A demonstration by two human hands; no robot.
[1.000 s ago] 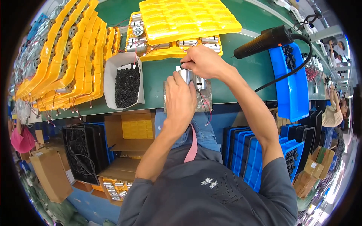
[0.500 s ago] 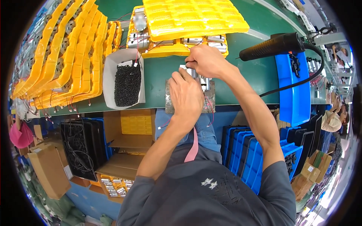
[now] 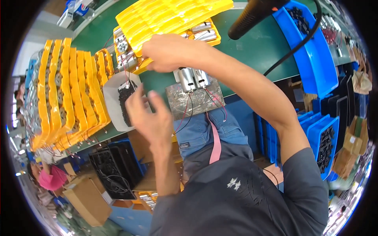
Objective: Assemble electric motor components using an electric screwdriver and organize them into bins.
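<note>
Half a second on, the left hand [image 3: 147, 114] had come off the metal plate [image 3: 195, 100] and hung open over the table's near edge, fingers spread, holding nothing. The right hand [image 3: 167, 51] reached to the yellow tray [image 3: 173, 15] farther in — whether it gripped anything, I could not tell. Two silver motors [image 3: 193, 78] lay side by side on the plate's far edge, wires trailing off the near edge — likely for easy reach.

Two small motors [image 3: 193, 78] are set on a metal plate [image 3: 195, 101] at the table's near edge — stacked trays [image 3: 63, 94] to the left, a bin [image 3: 311, 55] to the right, a tray [image 3: 173, 15] behind.
</note>
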